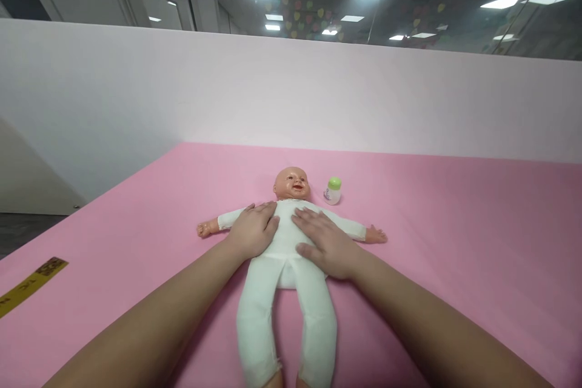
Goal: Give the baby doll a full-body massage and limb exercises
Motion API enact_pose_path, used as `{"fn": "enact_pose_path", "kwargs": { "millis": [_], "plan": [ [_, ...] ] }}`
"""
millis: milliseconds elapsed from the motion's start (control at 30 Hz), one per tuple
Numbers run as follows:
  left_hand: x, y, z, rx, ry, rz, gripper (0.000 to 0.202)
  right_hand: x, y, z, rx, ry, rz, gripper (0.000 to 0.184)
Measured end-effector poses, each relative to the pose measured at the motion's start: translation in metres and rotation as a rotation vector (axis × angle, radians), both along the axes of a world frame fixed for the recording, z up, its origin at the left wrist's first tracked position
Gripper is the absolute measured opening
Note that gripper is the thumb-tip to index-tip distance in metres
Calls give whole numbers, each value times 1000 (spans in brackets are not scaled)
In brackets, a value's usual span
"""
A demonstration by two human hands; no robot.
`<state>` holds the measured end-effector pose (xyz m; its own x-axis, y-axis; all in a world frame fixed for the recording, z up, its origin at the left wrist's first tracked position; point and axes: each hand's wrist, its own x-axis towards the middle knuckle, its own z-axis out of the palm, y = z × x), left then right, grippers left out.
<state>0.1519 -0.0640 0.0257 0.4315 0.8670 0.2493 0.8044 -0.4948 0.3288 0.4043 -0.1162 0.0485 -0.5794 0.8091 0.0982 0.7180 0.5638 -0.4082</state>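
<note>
A baby doll (286,236) with a white cloth body lies on its back, head away from me, arms spread to both sides. My left hand (255,227) rests flat on the left side of its chest, fingers stretched out toward the shoulder. On the right side of the torso lies my right hand (325,242), palm down, fingers extended and thumb apart. Neither hand grips anything. A small bottle with a green lid (333,191) stands to the right of the doll's head, apart from my hands. The doll's feet are mostly cut off at the lower frame edge.
A pink surface (445,242) carries the doll and bottle. A white wall panel (318,97) rises behind it, with glass above. On the left lies a yellow strip with black markings (34,285), near the surface's left edge.
</note>
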Motion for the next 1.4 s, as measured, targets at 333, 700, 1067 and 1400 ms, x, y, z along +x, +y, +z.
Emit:
{"fn": "enact_pose_path", "kwargs": {
  "millis": [333,700,1067,1400],
  "plan": [
    [-4,5,1,-39,-3,6,57,15,19,-3,-36,19,-397,60],
    [-101,33,20,-244,244,194,52,98,20,24,-278,-296,-650,26],
    [-141,53,6,-317,-140,490,53,132,42,4,-263,25,-772,63],
    [-149,66,-12,-435,-854,500,69,152,53,-24,-453,916,-621,59]
  ]
}}
